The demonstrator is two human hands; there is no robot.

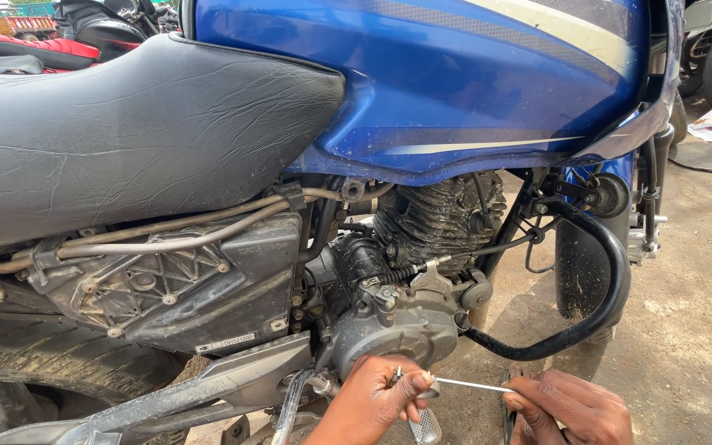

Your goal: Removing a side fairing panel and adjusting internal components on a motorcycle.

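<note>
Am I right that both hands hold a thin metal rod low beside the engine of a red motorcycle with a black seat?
Not quite: the motorcycle's tank is blue, not red, as the head view shows. The rest holds: the left hand and right hand hold a thin metal rod low beside the engine, under the black seat.

From my feed, only two bare hands show at the bottom edge: my left hand (377,395) and my right hand (574,408). I see no gloves or rings. No sleeve reaches into view; short nails are visible.
</note>
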